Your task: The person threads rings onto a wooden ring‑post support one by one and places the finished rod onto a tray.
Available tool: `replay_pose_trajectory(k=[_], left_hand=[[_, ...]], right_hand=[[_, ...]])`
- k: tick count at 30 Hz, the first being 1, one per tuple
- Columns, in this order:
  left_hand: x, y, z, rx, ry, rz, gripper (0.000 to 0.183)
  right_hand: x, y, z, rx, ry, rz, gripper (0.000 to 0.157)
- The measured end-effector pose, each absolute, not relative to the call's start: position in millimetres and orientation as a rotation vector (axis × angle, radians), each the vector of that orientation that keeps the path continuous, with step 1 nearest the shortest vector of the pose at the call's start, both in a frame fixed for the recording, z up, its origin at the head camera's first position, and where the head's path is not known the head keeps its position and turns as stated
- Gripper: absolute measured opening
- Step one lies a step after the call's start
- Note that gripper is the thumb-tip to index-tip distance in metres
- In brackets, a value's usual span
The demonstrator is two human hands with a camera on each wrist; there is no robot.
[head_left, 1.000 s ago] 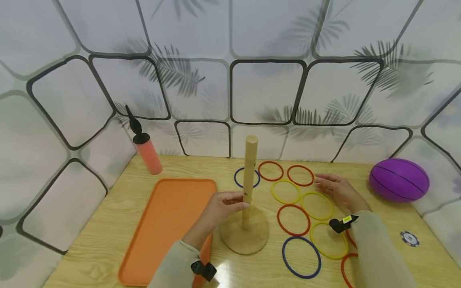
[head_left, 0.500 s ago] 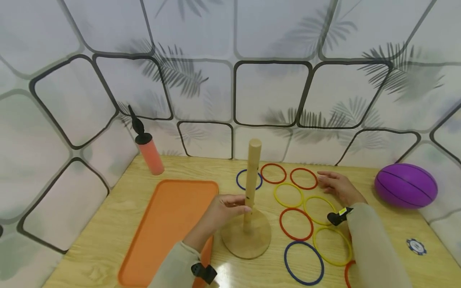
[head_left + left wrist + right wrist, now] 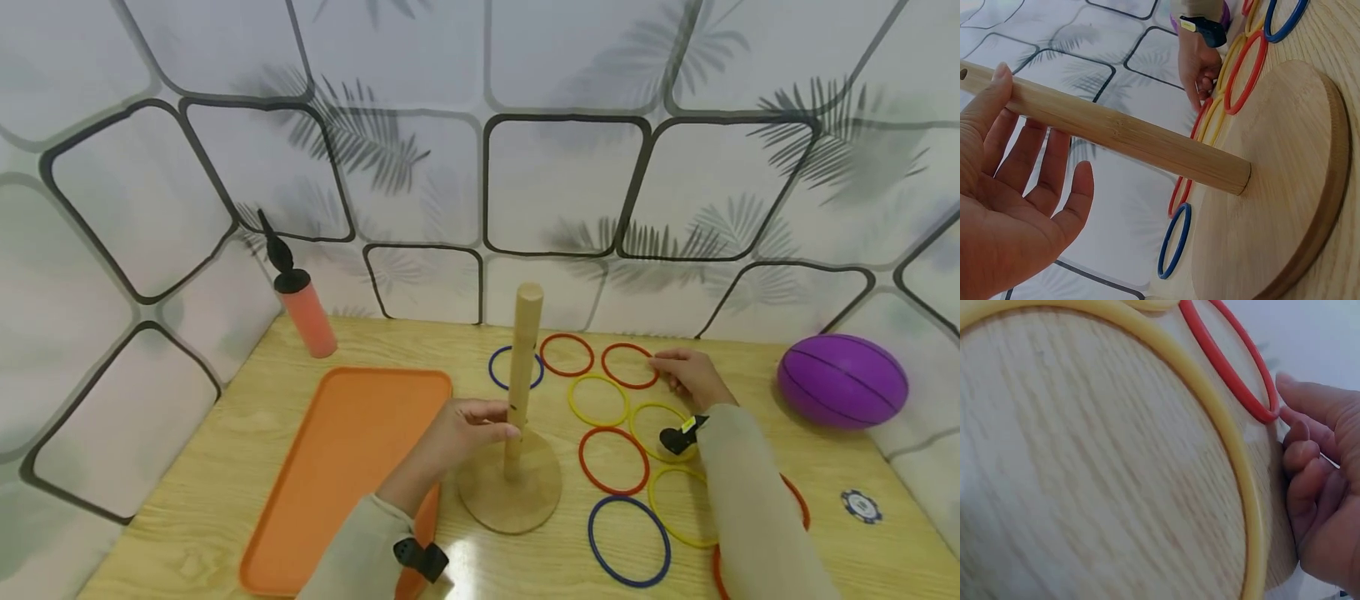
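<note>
A wooden post [image 3: 527, 342] stands upright on a round wooden base [image 3: 517, 512]. My left hand [image 3: 457, 437] grips the post partway up, thumb on the near side and fingers behind it; the left wrist view shows the little finger off the wood. At the far right of the laid-out rings lies a red ring [image 3: 632, 387]. My right hand [image 3: 693, 379] is at that ring's right edge. In the right wrist view the index fingertip meets the red ring's [image 3: 1222, 365] edge, the thumb stands just above, and the other fingers are curled. I cannot tell whether they pinch it.
Several rings lie right of the base, among them a yellow ring [image 3: 597, 425] and a blue ring [image 3: 628, 583]; my right forearm covers some. An orange tray [image 3: 360, 467] lies left, with a pink hand pump [image 3: 309, 321] behind. A purple ball [image 3: 842, 382] and poker chip [image 3: 861, 506] are right.
My right hand has shifted slightly left to the red ring's edge, its fingers drawing closer together. The left hand keeps its grip on the post. The head view has tilted slightly.
</note>
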State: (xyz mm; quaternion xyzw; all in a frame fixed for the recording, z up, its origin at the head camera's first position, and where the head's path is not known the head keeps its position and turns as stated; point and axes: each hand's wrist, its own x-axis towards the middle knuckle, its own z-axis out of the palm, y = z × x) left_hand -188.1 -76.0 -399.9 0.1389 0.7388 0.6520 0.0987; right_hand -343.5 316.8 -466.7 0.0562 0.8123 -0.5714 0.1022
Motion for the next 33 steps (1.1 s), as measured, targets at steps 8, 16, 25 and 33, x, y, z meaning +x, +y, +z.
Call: replay_pose_trajectory(k=[8,16,25,33], left_hand=[[-186,-75,-396,0.368,2.142,1.931,0.031],[-188,-76,-396,0.323,2.205,1.883,0.030],[-188,-76,-394,0.327,2.157,1.919,0.032],[-188,-76,-395,0.351,2.154,1.941,0.030]], right_hand=[[-343,308,-469,0.246,2.666,-1.476,0.030],[-341,294,-464,0.237,2.912,-1.175,0.029],[-335,292,-457,0.420,2.326,-1.836,0.037],[-326,303,-450,0.503,2.045,-2.101,0.020]])
